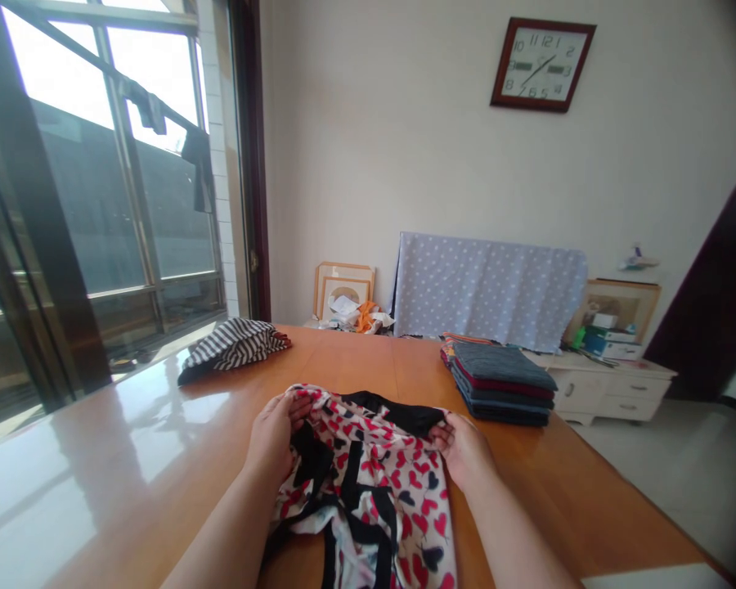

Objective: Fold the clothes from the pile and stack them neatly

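A white garment (420,491) printed with red and dark hearts and edged in black lies partly raised over the wooden table in front of me. Its exact kind I cannot tell. My left hand (274,429) is closed on its upper left corner, fingers curled over the fabric. At the upper right corner, my right hand (466,448) pinches the end of the black band. The band stretches between both hands, and the lower part, with crossing black strips, hangs loosely towards me and runs out of view at the bottom.
A stack of folded clothes (503,384) stands at the table's right edge. At the far left lies a crumpled black-and-white striped garment (236,348). Behind the wooden table (159,507) are a dotted cloth (491,290), picture frames (343,282) and a white cabinet (626,393).
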Demonstrator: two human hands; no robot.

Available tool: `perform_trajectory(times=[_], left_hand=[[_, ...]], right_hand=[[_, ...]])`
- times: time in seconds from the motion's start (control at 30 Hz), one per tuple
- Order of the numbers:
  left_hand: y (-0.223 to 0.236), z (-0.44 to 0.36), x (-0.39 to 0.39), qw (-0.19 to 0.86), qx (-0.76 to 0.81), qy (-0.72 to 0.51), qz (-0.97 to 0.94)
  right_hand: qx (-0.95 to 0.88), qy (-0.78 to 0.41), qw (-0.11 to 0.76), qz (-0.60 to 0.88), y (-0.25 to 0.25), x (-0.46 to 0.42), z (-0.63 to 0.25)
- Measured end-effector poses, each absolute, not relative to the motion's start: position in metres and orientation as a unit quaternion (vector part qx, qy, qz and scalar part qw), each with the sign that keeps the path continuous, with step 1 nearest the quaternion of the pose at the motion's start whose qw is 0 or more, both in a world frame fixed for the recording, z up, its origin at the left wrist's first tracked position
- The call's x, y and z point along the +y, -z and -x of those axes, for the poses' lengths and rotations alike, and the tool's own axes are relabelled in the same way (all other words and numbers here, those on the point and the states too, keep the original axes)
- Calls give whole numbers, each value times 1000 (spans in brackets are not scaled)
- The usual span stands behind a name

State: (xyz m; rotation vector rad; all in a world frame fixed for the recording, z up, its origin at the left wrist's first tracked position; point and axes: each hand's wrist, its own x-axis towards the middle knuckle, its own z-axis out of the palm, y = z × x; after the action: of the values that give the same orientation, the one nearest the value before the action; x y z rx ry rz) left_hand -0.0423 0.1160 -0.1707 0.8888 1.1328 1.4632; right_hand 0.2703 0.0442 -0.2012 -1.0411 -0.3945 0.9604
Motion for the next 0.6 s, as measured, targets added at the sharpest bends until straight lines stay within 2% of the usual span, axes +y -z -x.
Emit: perform_trajectory(times=[0.13, 0.23, 0.33, 0.47, 0.6], left_hand=[[166, 39, 113, 508, 435, -643, -372], [160, 37, 106, 487, 455, -637, -386], [155, 39, 102, 430, 495, -634, -410], [152, 42, 102, 347, 535, -642, -425], [150, 46, 102, 308, 559, -632, -439]], right_hand=[[-146, -440, 788, 405, 203, 47, -275], [-143, -397, 797, 431, 208, 49, -280], [-166, -317, 756, 548, 212, 49, -285], [-304, -130, 681, 653, 207, 46, -278], [-488, -129, 589, 631, 195, 37, -252]])
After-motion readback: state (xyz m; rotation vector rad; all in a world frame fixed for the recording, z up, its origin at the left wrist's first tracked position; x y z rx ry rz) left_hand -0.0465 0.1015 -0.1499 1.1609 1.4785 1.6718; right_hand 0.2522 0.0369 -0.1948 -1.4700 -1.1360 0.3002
